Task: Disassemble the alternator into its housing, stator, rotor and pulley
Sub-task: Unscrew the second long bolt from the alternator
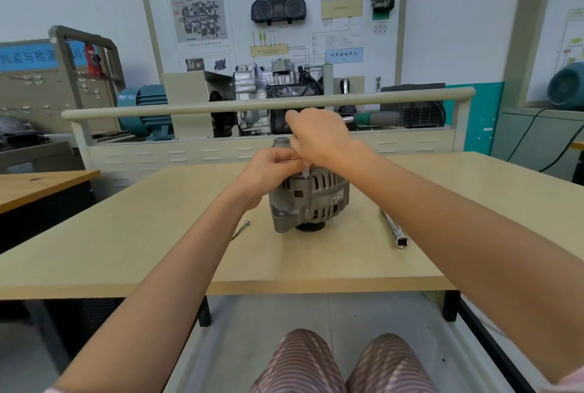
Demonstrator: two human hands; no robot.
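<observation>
While the alternator [309, 200] stands pulley-down at the middle of the surface [158, 234], the left hand [268, 168] grips its top to steady it, and the right hand [319, 136] pinches a through-bolt [306, 173], apparently drawing it upward.

both bare forearms reached forward and met over the middle of the table. the left hand [274, 168] sat lower, fingers curled in a grip; the right hand [319, 136] arched just above it, fingertips pinched downward.
</observation>
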